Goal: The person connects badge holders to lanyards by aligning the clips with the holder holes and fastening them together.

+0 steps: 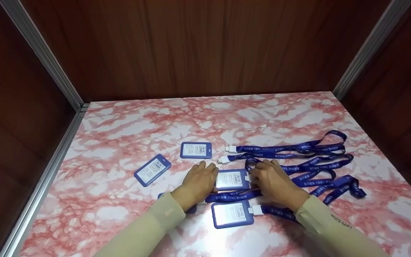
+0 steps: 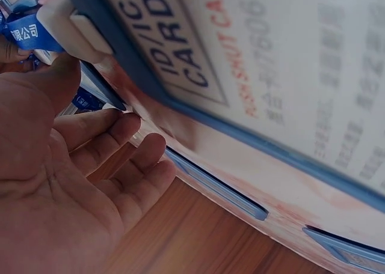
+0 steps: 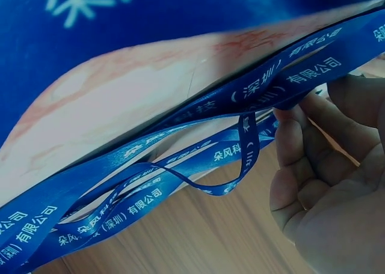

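In the head view a blue-framed ID card holder [image 1: 232, 179] lies between the two hands. My left hand [image 1: 200, 182] grips its left end, thumb at the near edge and fingers at the far one; the left wrist view shows the fingers [image 2: 141, 145] bent at a holder's edge. At the other end, my right hand [image 1: 273, 180] pinches a blue lanyard beside the white clip, which the fingers partly cover. White-lettered lanyard straps [image 3: 313, 73] run up to the right thumb and fingertips. Another card holder [image 2: 174, 51] with a white clip [image 2: 72, 27] looms close under the left wrist.
Two loose card holders, one tilted [image 1: 152, 170] and one straight [image 1: 196, 150], lie at the left and back. Lanyards with white clips [image 1: 231, 149] stretch rightwards. A clipped card holder [image 1: 233, 214] lies nearest the front. Wood-grained panels [image 1: 191, 46] enclose the marbled table [image 1: 120, 121].
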### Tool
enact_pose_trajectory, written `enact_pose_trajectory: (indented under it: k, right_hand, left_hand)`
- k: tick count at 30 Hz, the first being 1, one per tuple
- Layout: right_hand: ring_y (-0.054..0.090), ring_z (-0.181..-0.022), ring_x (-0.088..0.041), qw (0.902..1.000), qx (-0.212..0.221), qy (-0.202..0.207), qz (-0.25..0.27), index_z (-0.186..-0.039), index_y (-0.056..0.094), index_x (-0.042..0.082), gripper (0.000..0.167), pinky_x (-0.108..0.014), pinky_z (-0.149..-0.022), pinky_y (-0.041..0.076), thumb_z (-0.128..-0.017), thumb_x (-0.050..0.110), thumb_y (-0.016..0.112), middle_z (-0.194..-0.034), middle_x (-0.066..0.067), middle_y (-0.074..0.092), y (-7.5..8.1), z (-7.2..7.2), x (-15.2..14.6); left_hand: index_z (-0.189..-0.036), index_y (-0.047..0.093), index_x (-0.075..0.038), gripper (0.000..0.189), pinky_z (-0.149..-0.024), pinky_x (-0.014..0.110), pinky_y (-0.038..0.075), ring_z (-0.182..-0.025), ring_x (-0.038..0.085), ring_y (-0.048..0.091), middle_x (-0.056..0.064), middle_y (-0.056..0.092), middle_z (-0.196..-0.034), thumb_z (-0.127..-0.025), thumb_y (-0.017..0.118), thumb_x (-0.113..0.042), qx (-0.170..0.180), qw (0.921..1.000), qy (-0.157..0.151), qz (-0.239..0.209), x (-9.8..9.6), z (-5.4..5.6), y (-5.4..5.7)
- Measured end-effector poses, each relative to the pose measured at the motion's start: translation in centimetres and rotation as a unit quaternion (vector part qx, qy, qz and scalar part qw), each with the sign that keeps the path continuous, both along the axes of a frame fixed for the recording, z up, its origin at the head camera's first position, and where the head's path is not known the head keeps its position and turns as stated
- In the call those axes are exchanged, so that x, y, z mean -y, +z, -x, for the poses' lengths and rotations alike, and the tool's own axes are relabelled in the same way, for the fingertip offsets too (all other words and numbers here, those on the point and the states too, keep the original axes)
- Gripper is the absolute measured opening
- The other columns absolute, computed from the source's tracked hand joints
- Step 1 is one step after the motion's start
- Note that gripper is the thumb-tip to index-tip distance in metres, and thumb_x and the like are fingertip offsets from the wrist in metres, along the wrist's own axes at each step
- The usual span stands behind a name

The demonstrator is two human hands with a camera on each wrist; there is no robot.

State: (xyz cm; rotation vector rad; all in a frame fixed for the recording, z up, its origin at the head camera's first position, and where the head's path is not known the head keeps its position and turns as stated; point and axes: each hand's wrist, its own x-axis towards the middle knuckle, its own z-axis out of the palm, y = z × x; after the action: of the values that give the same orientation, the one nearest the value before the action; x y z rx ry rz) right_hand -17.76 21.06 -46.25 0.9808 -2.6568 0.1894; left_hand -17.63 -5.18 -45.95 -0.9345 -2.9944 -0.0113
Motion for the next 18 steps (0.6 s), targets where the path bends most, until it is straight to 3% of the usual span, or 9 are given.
enact_pose_trajectory:
  k: [10, 18]
  right_hand:
    - [0.055, -0.077, -0.022, 0.9993, -0.014, 0.011, 0.033, -0.085, 0.072, 0.015, 0.015, -0.037, -0.071, 0.038, -0.084, 0.001, 0.078, -0.082, 0.002, 0.066, 0.2, -0.2, -0.3]
    - [0.055, -0.076, -0.022, 0.9981, -0.028, 0.021, 0.051, -0.081, 0.070, 0.016, 0.017, -0.037, -0.071, 0.036, -0.083, 0.002, 0.079, -0.079, 0.003, 0.065, 0.2, -0.3, -0.4]
  left_hand:
    - [-0.132, 0.062, -0.005, 0.054, -0.095, 0.043, 0.048, -0.107, 0.028, 0.054, 0.006, 0.061, -0.124, -0.093, 0.074, -0.040, -0.010, 0.9999, 0.002, -0.007, 0.6, -0.2, 0.1]
    - [-0.126, 0.065, -0.004, 0.052, -0.087, 0.041, 0.050, -0.099, 0.028, 0.055, 0.007, 0.063, -0.114, -0.092, 0.075, -0.043, -0.042, 0.9990, -0.004, -0.016, 1.5, -0.5, 0.3]
